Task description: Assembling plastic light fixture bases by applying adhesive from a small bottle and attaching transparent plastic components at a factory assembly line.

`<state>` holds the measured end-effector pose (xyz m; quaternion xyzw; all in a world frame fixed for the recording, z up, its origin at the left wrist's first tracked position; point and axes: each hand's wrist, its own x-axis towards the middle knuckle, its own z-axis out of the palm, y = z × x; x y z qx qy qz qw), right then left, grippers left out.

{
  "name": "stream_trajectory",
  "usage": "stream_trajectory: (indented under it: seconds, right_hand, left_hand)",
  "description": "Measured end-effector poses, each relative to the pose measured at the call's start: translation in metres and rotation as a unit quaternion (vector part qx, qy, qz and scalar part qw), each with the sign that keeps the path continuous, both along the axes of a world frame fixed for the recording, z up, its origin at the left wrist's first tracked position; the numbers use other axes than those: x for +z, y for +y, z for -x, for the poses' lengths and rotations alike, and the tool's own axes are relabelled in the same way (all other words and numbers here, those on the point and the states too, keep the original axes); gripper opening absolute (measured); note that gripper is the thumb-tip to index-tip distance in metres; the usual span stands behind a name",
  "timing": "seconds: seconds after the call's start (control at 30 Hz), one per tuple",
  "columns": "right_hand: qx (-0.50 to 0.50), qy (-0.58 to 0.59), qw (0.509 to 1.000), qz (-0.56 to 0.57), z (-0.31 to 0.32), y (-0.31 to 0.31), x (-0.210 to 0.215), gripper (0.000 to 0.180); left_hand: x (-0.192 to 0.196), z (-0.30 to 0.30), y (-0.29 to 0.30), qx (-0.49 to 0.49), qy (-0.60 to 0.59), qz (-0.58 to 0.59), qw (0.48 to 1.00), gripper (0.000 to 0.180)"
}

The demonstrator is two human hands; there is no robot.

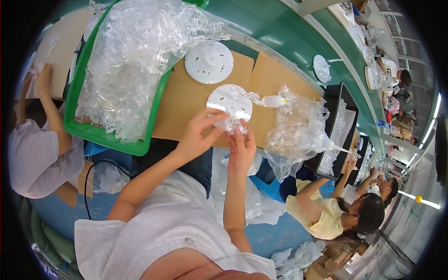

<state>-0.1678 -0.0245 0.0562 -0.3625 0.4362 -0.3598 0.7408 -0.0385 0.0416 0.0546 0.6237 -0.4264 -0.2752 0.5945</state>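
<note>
My right hand [241,149] has its thumb and fingertips drawn together on a clear plastic piece [232,125] at the near edge of a round white disc [219,100]; my left hand [201,133] is half open beside it, fingers curved over the disc's edge, and I cannot tell whether it grips anything. The piece looks slick and see-through, so a light pinch could let it slip, and a careless push could skid the disc across the cardboard [179,109]. A small bottle [274,101] lies on its side just right of the disc, next to loose clear pieces [252,96]; an elbowing finger might roll it. The clear plastic bag [296,128] crowds my right side, and could snag a fingertip. A second white disc [209,70] sits beyond, while the green tray [151,122], heaped with bagged clear parts [133,65], hems in my left.
</note>
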Motion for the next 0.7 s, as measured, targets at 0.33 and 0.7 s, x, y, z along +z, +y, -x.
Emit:
stream_trajectory:
  seconds: [0.33,0.7]
  right_hand:
    - [-0.011,0.047,0.999,-0.018,0.002,-0.019,-0.035,0.034]
    - [-0.035,0.094,0.992,0.080,-0.004,0.004,0.006,0.032]
  left_hand:
    - [-0.042,-0.011,-0.034,0.117,-0.193,-0.196,0.954,0.053]
    - [-0.012,0.013,-0.003,0.074,0.408,-0.045,0.909,0.047]
